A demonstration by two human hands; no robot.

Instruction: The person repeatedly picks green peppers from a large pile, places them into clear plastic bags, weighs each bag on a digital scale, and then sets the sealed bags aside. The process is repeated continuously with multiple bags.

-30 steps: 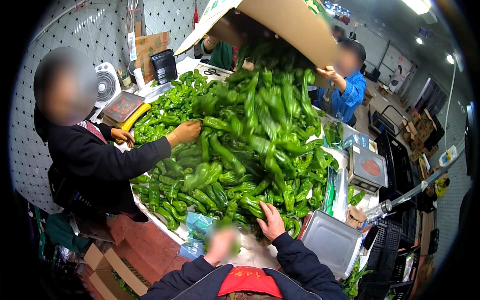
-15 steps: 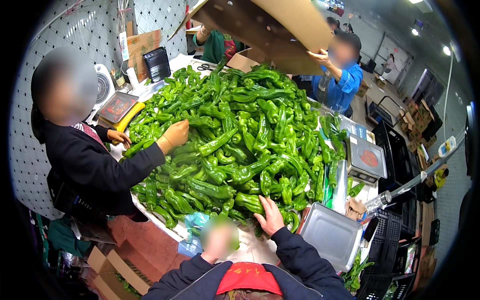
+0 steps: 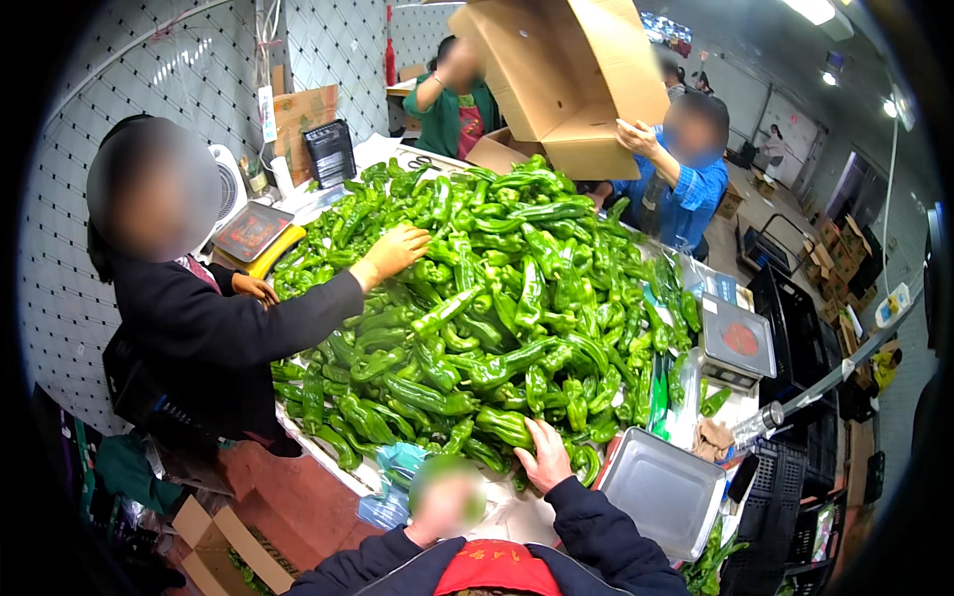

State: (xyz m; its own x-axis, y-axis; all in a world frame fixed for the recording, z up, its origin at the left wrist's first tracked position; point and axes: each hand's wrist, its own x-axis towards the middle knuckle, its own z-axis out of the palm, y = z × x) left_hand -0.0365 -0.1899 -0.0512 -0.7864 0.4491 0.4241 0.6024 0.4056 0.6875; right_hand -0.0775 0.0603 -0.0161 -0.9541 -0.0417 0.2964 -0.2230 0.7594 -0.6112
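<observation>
A large heap of long green peppers [image 3: 477,298] covers the table in front of me. My left hand [image 3: 434,512] is at the near edge, blurred, closed around what looks like a green pepper [image 3: 465,479]. My right hand [image 3: 546,459] rests at the front of the heap, fingers apart, touching the end of a thick pepper [image 3: 504,427]. Beside my left hand lie blue-tinted clear plastic bags [image 3: 390,487]. Right of my right hand is a grey metal tray [image 3: 661,489].
A co-worker's gloved hand [image 3: 397,253] reaches over the heap from the left. Across the table, a person in blue holds up a large cardboard box [image 3: 566,79]. Scales [image 3: 737,338] stand at the right, near black crates [image 3: 770,477]. An open carton [image 3: 224,546] sits at lower left.
The left co-worker's hand has reached farther over the heap. The cardboard box has been tipped, showing its inside. Both my hands stay near the same peppers; my view has shifted slightly.
</observation>
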